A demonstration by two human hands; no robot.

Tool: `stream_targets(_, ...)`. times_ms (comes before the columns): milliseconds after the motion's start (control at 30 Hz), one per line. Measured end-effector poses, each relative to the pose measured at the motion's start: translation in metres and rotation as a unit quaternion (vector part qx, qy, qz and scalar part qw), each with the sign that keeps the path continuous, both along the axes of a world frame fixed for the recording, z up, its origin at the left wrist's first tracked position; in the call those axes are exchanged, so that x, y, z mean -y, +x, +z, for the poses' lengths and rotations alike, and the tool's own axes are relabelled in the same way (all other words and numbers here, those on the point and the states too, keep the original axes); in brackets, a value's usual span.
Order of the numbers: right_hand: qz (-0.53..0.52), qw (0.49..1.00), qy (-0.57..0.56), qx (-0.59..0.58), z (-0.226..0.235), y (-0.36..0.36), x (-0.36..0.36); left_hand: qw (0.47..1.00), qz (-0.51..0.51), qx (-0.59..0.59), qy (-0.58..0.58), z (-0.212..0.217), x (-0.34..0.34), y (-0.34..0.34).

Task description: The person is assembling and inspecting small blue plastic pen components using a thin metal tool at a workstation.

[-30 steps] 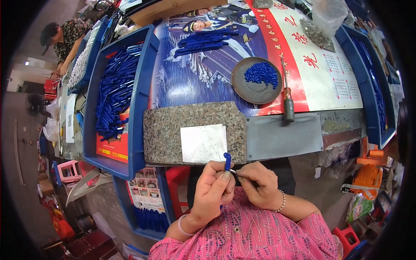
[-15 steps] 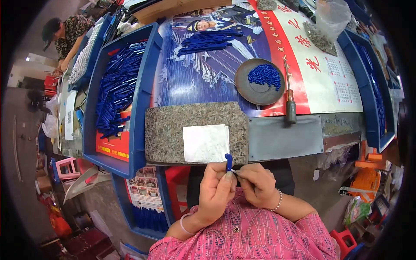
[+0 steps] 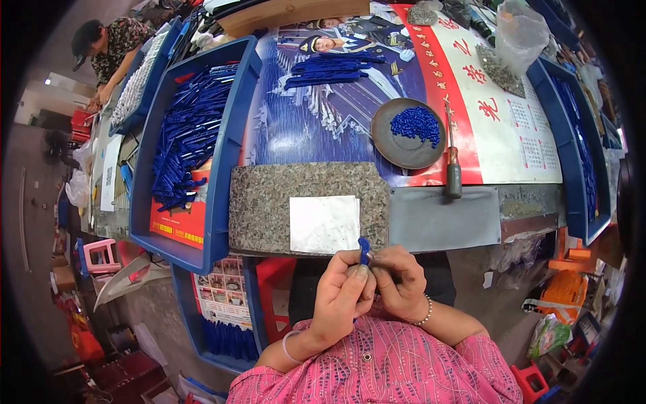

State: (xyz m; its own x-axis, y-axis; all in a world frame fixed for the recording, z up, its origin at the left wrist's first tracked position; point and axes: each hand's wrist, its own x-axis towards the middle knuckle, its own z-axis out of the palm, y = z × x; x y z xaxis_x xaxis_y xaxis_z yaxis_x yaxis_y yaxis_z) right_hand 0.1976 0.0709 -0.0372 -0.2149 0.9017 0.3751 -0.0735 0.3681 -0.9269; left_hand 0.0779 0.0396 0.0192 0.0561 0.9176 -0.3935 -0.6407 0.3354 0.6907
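Just past the near edge of the bench, my left hand (image 3: 344,289) pinches a slim blue plastic piece (image 3: 364,248) between thumb and fingers. The curved top of the piece sticks up above the fingertips, and its lower part is hidden in the hand. My right hand (image 3: 402,281) is closed right beside it, fingertips pressed close to the piece. A tiny pale bit shows there, too small to name. Beyond the hands, a white paper pad (image 3: 324,223) lies on a speckled stone slab (image 3: 262,202).
A blue tray (image 3: 219,202) at left holds many slim blue pieces. More blue pieces (image 3: 333,69) lie on the poster. Nearby are a round dish (image 3: 404,159) of small blue parts and a screwdriver (image 3: 453,175). Another blue tray (image 3: 595,229) stands at right. A person (image 3: 111,50) works far left.
Both hands have shifted slightly right with the blue piece. My right fingertips have moved up along it, and the thin pale bit between the hands shows less. The whole view has shifted slightly too.
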Motion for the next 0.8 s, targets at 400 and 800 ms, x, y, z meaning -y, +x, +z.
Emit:
stream_targets(400,0.027,0.997,-0.04,-0.058,0.002,0.001,0.0,0.999,0.029,-0.006,-0.026,0.006,-0.006,-0.006)
stream_targets(800,0.06,0.998,-0.029,-0.006,0.015,0.009,-0.003,0.994,0.054,-0.085,0.042,-0.001,-0.003,-0.005)
